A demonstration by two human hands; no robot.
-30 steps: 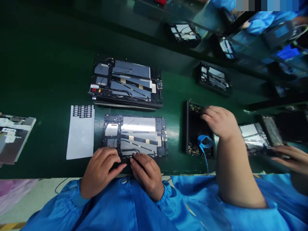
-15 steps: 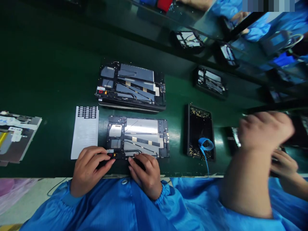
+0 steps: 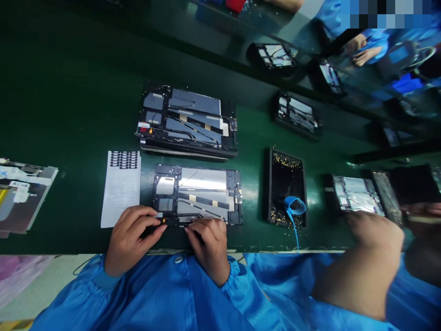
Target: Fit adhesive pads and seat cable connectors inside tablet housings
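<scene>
An opened tablet (image 3: 203, 179) lies flat in front of me, its silver panels, black strips and thin cables exposed. My left hand (image 3: 136, 236) has its thumb and forefinger pinched at the tablet's near left corner, beside a small orange-lit part (image 3: 163, 221). On the near edge, right of that corner, my right hand (image 3: 209, 243) grips with thumb and bent fingers; its fingertips partly cover the edge and a black cable. Whether a smaller part is between the fingers is hidden. A white sheet with black stickers (image 3: 121, 193) lies just left of the tablet.
Behind lies a stack of similar opened tablets (image 3: 189, 149). To the right stands a black tray (image 3: 269, 188) with tiny gold screws and a blue strap (image 3: 295, 206). Another device (image 3: 25, 197) lies far left. A co-worker's arm (image 3: 365, 257) reaches in at right, near another tablet (image 3: 356, 193).
My left fingers have shifted slightly right at the corner, and my right fingers have curled in more. The co-worker's fist has come down toward the tablet at right, which now shows.
</scene>
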